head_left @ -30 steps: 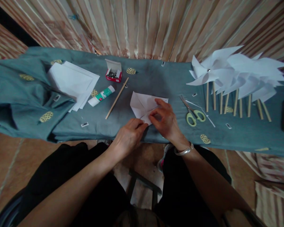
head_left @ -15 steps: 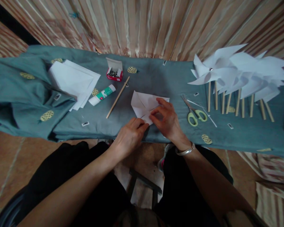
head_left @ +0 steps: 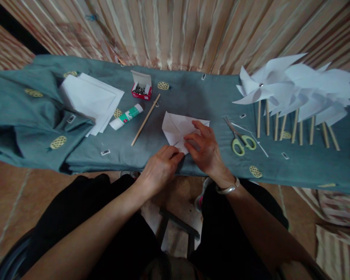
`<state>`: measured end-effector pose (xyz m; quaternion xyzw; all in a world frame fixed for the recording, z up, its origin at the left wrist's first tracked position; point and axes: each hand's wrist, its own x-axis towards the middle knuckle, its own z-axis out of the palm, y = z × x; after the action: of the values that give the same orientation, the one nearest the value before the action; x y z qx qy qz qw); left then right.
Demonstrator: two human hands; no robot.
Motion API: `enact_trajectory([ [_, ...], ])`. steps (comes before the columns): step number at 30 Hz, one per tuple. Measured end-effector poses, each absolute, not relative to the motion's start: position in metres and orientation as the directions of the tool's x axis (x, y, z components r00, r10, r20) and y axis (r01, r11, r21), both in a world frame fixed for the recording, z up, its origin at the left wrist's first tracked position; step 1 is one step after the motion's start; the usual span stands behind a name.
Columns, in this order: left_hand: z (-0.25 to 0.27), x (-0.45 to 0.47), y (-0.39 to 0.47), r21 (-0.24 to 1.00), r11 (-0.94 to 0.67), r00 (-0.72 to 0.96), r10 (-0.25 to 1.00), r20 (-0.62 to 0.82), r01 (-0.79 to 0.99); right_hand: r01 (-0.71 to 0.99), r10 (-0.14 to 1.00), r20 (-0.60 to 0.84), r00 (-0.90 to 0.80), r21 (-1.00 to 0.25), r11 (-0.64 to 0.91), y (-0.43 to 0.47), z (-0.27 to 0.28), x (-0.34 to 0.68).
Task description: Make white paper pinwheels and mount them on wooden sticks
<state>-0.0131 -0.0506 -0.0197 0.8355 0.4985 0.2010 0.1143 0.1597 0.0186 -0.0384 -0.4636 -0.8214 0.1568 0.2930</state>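
Observation:
A white sheet of paper (head_left: 175, 126) with cut and folded corners lies in front of me on the cloth. My left hand (head_left: 163, 163) is closed on its near corner, thumb and forefinger pinched together. From the right side, my right hand (head_left: 203, 149) reaches over the same sheet. Its thumb and forefinger come together on the paper near the middle, while another finger stretches toward the far right corner. Part of the sheet is hidden beneath the fingers. Left of the paper lies a thin wooden stick (head_left: 146, 119); scissors (head_left: 239, 140) with green handles lie to the right.
A glue stick (head_left: 126, 116) and an open red box of small metal pins (head_left: 141, 88) are at left, beside stacked white sheets (head_left: 89, 99). Several paper pinwheels (head_left: 291, 87) on sticks lie at right. White paper strips (head_left: 256, 142) lie by the scissors. A green-grey tablecloth (head_left: 192, 93) covers the table.
The fingers of my right hand have shifted slightly on the paper. My left hand keeps its pinch at the near corner. The view has moved very little.

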Motion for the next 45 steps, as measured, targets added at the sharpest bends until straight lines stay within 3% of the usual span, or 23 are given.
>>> enact_trajectory([
  [6, -0.018, -0.013, -0.05, 0.391, -0.475, 0.425, 0.88, 0.213, 0.788, 0.722, 0.8, 0.386, -0.459, -0.362, 0.59, 0.012, -0.037, 0.154],
  [12, -0.016, -0.013, -0.049, 0.392, -0.473, 0.433, 0.881, 0.191, 0.789, 0.784, 0.794, 0.333, -0.509, -0.202, 0.587, 0.001, -0.038, 0.15],
  [27, -0.019, -0.011, -0.043, 0.388, -0.462, 0.418, 0.887, 0.197, 0.797, 0.738, 0.803, 0.288, -0.522, -0.319, 0.594, -0.004, -0.036, 0.15],
  [32, -0.02, -0.01, -0.042, 0.365, -0.464, 0.416, 0.886, 0.208, 0.807, 0.701, 0.821, 0.377, -0.429, -0.434, 0.566, 0.02, -0.026, 0.173],
  [36, -0.018, -0.011, -0.04, 0.35, -0.474, 0.431, 0.881, 0.197, 0.808, 0.782, 0.888, 0.342, -0.308, -0.441, 0.441, 0.049, -0.031, 0.186],
  [41, -0.014, -0.018, -0.039, 0.326, -0.493, 0.445, 0.869, 0.215, 0.807, 0.761, 0.869, 0.333, -0.366, -0.43, 0.486, 0.063, -0.033, 0.194],
  [45, -0.015, -0.029, -0.033, 0.312, -0.488, 0.422, 0.869, 0.258, 0.815, 0.739, 0.885, 0.317, -0.34, -0.492, 0.46, 0.059, -0.025, 0.202],
])
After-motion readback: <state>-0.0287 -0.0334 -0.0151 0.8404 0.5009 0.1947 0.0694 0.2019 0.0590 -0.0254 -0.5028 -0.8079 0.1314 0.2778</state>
